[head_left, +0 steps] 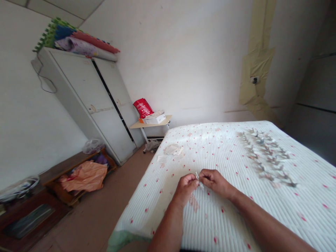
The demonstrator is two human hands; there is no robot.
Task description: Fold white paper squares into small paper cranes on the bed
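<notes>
Head view shows a thin, whitish, paper-like folded piece, tilted. Fingers of the left hand and right hand pinch it, over the white, ribbed, red-dotted bedspread, nearer its left edge.

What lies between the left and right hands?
A small pale piece, seemingly folded paper, held between the left hand and right hand, as the head view shows.

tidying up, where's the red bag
In the head view, the red bag is left of centre, on the small table beside the wardrobe.
</notes>
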